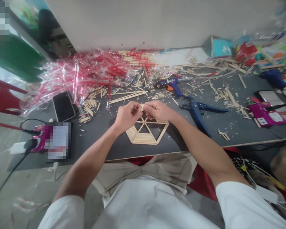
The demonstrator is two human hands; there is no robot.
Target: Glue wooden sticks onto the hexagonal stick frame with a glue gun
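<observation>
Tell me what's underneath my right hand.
Part of the hexagonal stick frame lies there, on the dark table. A few sticks show along the lower edge of your right hand; whatever it covers toward the frame's far side can't be seen.

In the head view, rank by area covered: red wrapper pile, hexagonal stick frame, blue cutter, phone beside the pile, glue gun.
1. Red wrapper pile
2. Hexagonal stick frame and blue cutter: too alike to rank; the left hand and right hand partly cover the frame
3. Phone
4. Glue gun
</observation>
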